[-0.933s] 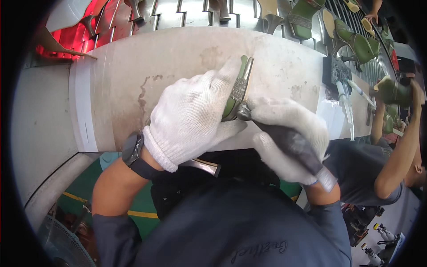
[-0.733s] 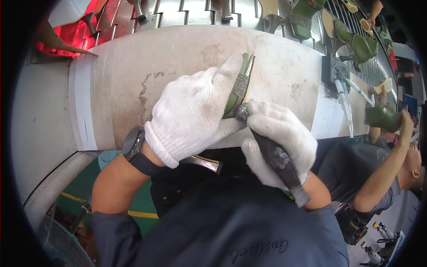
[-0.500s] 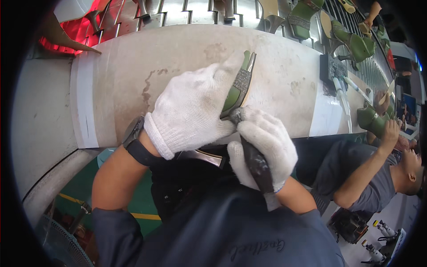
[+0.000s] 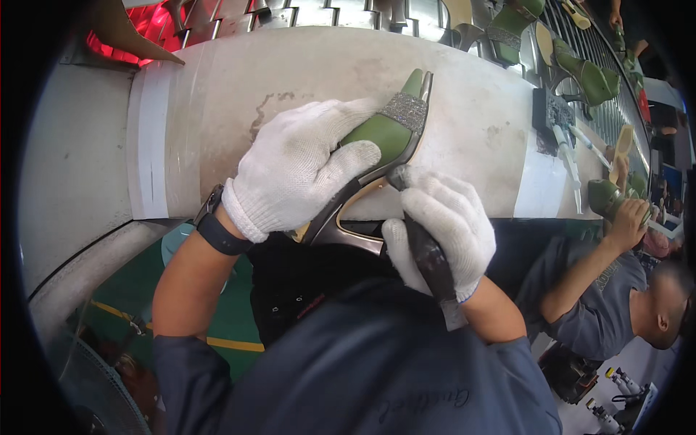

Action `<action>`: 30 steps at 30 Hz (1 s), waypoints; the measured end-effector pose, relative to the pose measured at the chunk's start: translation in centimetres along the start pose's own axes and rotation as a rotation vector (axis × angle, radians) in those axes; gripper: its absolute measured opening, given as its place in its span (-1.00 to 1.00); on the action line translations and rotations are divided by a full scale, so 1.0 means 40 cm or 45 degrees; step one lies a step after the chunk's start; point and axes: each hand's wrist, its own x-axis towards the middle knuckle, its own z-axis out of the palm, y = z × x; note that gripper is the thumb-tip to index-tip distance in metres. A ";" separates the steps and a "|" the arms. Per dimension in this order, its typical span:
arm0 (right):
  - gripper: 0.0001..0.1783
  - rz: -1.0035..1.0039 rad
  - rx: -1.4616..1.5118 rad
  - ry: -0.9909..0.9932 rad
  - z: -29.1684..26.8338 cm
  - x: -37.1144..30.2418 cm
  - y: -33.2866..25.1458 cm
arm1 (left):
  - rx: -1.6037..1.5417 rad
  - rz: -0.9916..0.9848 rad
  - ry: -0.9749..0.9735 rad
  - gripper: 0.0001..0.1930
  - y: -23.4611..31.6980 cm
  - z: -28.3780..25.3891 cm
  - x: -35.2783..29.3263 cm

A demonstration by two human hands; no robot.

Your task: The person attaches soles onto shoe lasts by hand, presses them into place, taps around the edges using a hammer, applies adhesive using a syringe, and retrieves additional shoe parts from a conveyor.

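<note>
Shoe (image 4: 389,138) slants lengthwise, toe (image 4: 425,81) pointing away and rightward

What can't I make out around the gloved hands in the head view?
Head view: part of the green shoe, covered by the left hand.
Head view: whether the dark tool in the right hand touches the shoe; too small.
Head view: the conveyor's far side, cut off by the top edge.

Yellow stripe (image 4: 235,344) on green floor (image 4: 238,312)
</note>
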 end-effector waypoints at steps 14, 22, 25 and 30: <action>-0.57 0.294 0.535 -0.072 0.045 0.005 -0.039 | 0.078 0.065 0.172 -0.61 -0.014 0.025 -0.003; -0.58 0.217 0.587 -0.085 0.063 0.013 -0.037 | 0.076 0.048 0.154 -0.62 -0.012 0.022 -0.005; -0.56 0.357 0.789 -0.101 0.039 0.011 -0.035 | 0.052 0.027 0.098 -0.60 -0.017 0.014 -0.007; -0.52 0.104 0.281 -0.046 -0.003 -0.006 -0.011 | -0.013 -0.037 0.067 -0.61 -0.013 0.011 -0.013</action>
